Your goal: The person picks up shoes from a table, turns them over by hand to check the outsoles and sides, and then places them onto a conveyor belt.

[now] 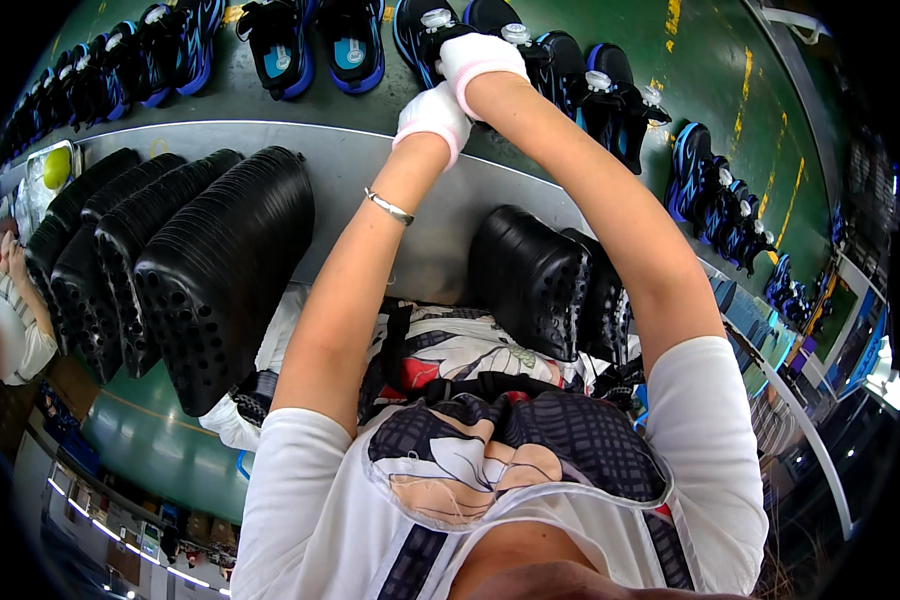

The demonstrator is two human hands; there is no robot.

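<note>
Both my hands wear white gloves with pink cuffs and meet at the green conveyor's near edge. There lies a black-and-blue sports shoe (417, 35) with a clear round dial on top. My right hand (480, 62) is closed over the shoe's upper, its fingertips hidden by the glove. My left hand (435, 114) is closed at the shoe's near end and covers much of it. Right beside it stands a second shoe of the same kind (492, 18), partly behind my right hand. A pair of open black shoes with blue insoles (350, 52) sits just left.
Long rows of similar shoes (175, 50) line the green conveyor (705, 60). On the grey metal ledge (410, 250) lean large black ridged pieces with holed ends (235, 240), more at right (530, 270). A green round fruit (57, 168) and another person (15, 320) are at far left.
</note>
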